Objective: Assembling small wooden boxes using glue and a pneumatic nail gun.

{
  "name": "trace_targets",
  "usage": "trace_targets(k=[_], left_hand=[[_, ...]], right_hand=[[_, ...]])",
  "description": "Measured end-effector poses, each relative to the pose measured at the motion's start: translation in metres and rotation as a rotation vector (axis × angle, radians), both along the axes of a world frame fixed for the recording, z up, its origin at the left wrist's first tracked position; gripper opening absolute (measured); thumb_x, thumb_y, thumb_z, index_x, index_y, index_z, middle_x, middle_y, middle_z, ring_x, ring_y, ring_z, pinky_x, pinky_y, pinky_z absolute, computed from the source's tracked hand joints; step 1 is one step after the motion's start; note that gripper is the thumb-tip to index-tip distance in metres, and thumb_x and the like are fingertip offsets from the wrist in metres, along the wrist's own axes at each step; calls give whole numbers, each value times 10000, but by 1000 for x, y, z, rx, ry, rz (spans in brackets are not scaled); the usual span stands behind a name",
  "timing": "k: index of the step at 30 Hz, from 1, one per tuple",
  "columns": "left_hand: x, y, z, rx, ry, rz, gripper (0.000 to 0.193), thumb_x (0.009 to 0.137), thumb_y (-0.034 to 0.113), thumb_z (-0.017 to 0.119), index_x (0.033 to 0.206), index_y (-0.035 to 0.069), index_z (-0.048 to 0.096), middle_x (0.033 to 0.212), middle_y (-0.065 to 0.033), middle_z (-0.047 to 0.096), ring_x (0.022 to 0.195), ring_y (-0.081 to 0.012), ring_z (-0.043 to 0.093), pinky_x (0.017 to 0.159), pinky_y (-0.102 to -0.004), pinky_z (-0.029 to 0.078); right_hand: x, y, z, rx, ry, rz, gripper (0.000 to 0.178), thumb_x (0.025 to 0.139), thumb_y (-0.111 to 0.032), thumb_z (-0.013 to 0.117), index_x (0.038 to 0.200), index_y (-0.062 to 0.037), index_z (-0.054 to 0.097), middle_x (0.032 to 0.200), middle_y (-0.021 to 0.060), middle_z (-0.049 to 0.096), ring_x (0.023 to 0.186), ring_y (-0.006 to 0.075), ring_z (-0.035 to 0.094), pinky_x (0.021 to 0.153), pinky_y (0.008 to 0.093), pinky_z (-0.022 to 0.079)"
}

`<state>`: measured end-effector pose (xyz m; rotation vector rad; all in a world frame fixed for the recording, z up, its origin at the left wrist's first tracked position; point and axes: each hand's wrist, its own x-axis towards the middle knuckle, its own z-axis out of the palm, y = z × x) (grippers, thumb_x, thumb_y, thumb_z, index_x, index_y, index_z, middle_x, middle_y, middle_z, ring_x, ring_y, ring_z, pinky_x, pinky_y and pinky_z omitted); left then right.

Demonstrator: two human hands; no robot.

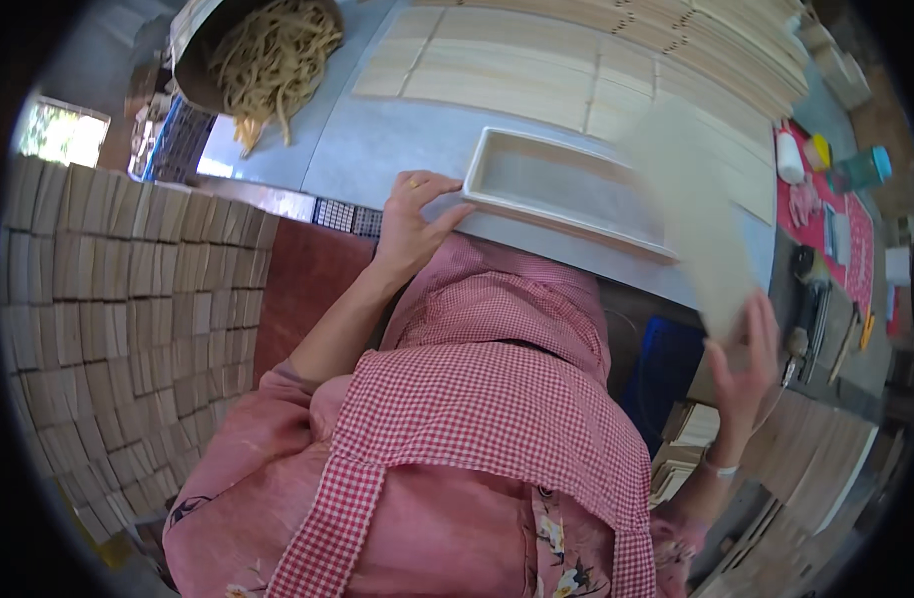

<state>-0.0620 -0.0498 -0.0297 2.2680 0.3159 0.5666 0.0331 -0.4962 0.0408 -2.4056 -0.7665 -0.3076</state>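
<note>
A shallow rectangular box with a white rim and pale wood-coloured sides lies at the table's near edge. My left hand grips its left end, thumb at the near corner and index finger at the end wall. To the right, my right hand pinches the lower end of a thin pale wooden board. The board is tilted and blurred, and its far part covers the right end of the box. Beyond the box, flat wooden panels lie on the grey table.
A container of tangled tan strips stands at the far left. Stacked wooden pieces rise at the left. On the right are a white bottle, a teal-lidded jar and hand tools. Thin boards are stacked lower right.
</note>
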Motion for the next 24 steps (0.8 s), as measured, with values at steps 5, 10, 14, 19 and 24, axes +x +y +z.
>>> trace_targets(k=[5,10,14,19,24], left_hand=[[-3,-9,12,-55,-40,50,312,768,123,825,1060,33,760,975,-76,736,951,-235,628,853,-330,518],[-1,-16,24,-117,-54,78,299,763,111,822,1046,27,769,947,-78,752,889,-224,638,833,-329,521],[2,-12,20,-117,-37,86,284,762,106,819,1030,23,774,934,-77,754,874,-224,639,828,-329,522],[3,-16,25,-16,-18,89,228,778,104,811,991,29,784,915,-69,752,859,-212,638,842,-331,490],[4,-18,27,117,16,92,196,796,101,804,977,30,781,893,-58,744,856,-204,633,856,-331,457]], right_hand=[[55,87,22,-192,19,416,738,682,-65,822,1378,-3,583,1461,131,559,1318,319,536,1177,453,365],[82,98,21,-203,9,501,724,681,-61,828,1364,-7,592,1458,120,561,1312,321,537,1171,434,372],[93,100,16,-202,64,516,704,701,-70,814,1367,-17,591,1468,110,551,1317,320,525,1156,412,385],[102,102,7,-199,144,505,672,722,-81,806,1360,-38,599,1463,93,556,1311,319,520,1124,394,413],[106,101,-5,-192,119,526,633,723,-70,798,1328,-41,616,1466,91,557,1315,317,514,1107,388,428]])
